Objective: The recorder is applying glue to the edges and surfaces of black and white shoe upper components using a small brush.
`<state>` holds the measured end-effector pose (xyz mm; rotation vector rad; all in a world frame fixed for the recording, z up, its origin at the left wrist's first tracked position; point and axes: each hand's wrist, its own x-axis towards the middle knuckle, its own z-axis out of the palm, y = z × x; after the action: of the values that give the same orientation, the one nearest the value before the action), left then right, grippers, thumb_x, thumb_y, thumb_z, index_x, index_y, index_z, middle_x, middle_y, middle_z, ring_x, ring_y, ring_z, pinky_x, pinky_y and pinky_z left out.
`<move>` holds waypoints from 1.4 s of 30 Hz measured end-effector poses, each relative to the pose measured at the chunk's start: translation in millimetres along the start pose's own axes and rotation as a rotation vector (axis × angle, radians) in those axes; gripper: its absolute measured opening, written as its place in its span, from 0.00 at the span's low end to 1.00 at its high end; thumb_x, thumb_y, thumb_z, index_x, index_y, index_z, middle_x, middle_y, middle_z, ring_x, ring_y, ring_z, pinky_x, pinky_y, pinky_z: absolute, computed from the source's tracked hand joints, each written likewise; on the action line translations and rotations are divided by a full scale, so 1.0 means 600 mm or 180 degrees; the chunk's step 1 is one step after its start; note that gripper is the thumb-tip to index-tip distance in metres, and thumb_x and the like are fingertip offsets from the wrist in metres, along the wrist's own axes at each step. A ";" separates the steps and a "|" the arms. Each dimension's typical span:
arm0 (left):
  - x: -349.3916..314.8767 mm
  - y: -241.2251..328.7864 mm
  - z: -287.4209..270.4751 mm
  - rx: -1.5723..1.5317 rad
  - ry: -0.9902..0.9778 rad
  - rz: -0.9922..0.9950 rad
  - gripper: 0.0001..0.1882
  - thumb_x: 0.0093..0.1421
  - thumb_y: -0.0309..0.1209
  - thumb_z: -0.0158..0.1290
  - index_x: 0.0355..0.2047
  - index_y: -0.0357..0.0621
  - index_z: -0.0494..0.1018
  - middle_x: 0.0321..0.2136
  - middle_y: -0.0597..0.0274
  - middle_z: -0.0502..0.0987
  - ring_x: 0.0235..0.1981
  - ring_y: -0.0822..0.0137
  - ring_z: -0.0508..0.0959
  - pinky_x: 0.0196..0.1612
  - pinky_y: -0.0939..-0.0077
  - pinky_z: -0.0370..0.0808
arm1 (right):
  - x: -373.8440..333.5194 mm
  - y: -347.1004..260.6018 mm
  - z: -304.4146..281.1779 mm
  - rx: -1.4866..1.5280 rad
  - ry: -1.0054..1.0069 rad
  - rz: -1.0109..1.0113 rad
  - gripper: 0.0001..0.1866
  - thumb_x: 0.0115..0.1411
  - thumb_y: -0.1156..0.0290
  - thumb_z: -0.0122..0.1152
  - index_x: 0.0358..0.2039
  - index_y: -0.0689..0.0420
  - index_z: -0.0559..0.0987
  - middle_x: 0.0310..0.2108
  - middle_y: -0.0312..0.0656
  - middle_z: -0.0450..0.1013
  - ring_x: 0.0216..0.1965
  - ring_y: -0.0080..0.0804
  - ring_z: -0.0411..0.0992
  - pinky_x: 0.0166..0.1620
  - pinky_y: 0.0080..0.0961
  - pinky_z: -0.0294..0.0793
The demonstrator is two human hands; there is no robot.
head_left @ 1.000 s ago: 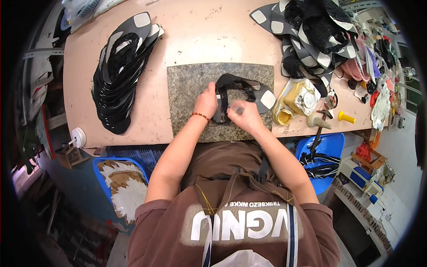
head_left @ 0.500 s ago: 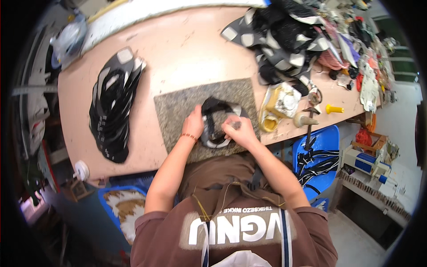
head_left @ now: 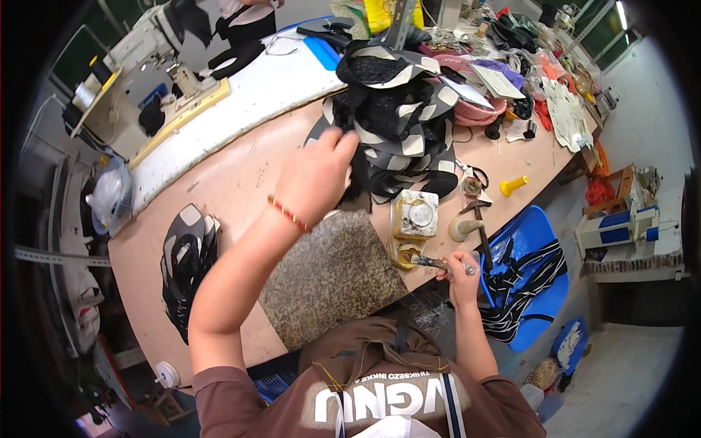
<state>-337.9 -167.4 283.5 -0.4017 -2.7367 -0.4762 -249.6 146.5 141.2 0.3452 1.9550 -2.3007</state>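
My left hand (head_left: 312, 179) is raised at the near left side of a pile of black, grey and white shoe uppers (head_left: 405, 139). Its fingers are blurred and partly hidden, with dark material right beside them; I cannot tell whether it grips any. My right hand (head_left: 461, 276) is closed round the handle of a brush (head_left: 432, 261). The brush's tip reaches into the yellowed glue pot (head_left: 404, 255) at the table's front edge. Between my arms lies a speckled grey-brown mat (head_left: 325, 285), with no upper on it.
More uppers (head_left: 188, 255) are stacked on the left of the table. Right of the pot are a hammer (head_left: 482, 228), a cone-shaped object (head_left: 461, 230) and a yellow spool (head_left: 515, 185). A blue chair (head_left: 537, 292) holds striped straps. A sewing machine (head_left: 182, 84) and a person (head_left: 248, 22) are beyond.
The upper on the mat has left it. My left hand has moved up to the pile, my right hand out to the glue pot with the brush. The view has shifted, showing more beyond the table.
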 end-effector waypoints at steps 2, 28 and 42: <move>0.084 0.007 -0.015 0.0032 0.0393 0.0200 0.15 0.52 0.22 0.43 0.41 0.41 0.66 0.36 0.47 0.71 0.32 0.46 0.75 0.35 0.57 0.74 | -0.002 0.004 -0.018 0.0170 0.0130 -0.0012 0.05 0.56 0.74 0.56 0.26 0.62 0.72 0.19 0.37 0.71 0.18 0.23 0.71 0.23 0.18 0.73; -0.094 -0.057 0.315 -0.2164 0.1069 -0.1773 0.25 0.47 0.27 0.54 0.47 0.39 0.65 0.47 0.48 0.66 0.52 0.52 0.65 0.56 0.66 0.63 | 0.007 0.038 -0.081 0.0129 0.0303 0.0216 0.05 0.61 0.72 0.50 0.32 0.59 0.71 0.28 0.42 0.72 0.20 0.22 0.70 0.23 0.16 0.70; -0.615 -0.311 0.008 0.0583 -0.0402 -0.3240 0.39 0.49 0.33 0.60 0.59 0.38 0.54 0.48 0.47 0.69 0.51 0.52 0.69 0.55 0.65 0.65 | -0.017 0.038 0.120 -0.0100 -0.1093 0.0511 0.06 0.61 0.71 0.51 0.32 0.61 0.70 0.27 0.41 0.72 0.22 0.22 0.70 0.26 0.17 0.71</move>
<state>-66.1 -414.0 92.5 1.0863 -2.8806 -0.4148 -242.5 71.1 132.6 0.0904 1.7264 -2.0655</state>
